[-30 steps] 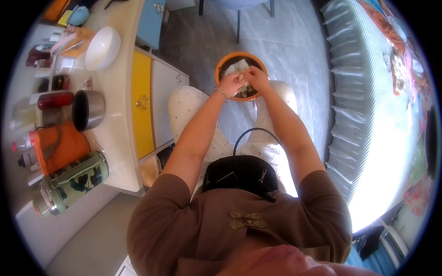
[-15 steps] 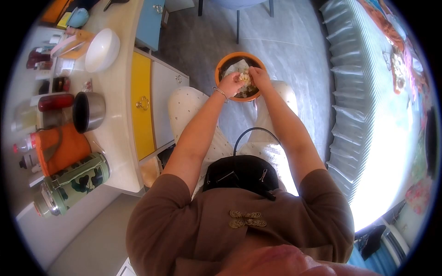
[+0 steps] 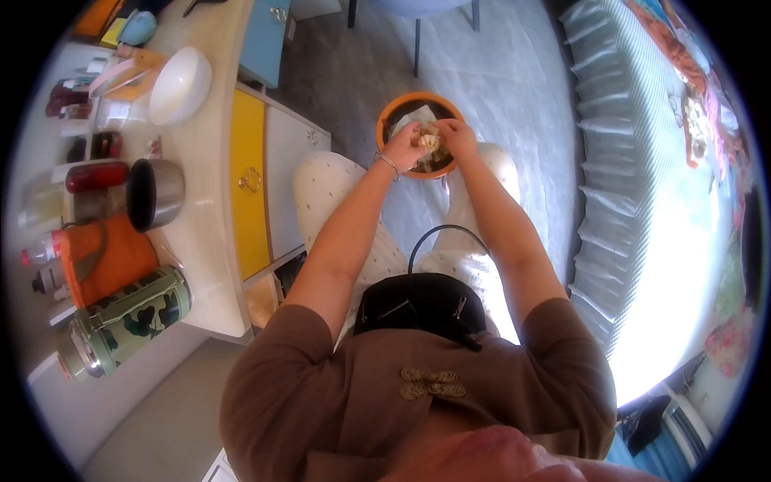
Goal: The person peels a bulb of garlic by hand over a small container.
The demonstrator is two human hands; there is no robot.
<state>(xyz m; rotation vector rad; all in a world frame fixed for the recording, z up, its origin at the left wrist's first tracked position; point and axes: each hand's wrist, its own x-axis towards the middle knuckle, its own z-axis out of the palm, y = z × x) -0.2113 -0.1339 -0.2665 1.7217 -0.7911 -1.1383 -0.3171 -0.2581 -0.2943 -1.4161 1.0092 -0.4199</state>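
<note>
The desk stands well to the left of both hands; on it, nearest its lower end, lies a camouflage flask, with an orange bag beside it; a metal pot and a white bowl lie closer to the hands. The left hand grasps a pale, lumpy piece between bent fingers; the piece is between the two hands, above the opening of an orange-rimmed container; white sheet material shows inside, just beyond the hands. The right hand has its fingers bent at the far right side of the piece; whether they pinch it cannot be told. The bed is well to the right of the hands.
</note>
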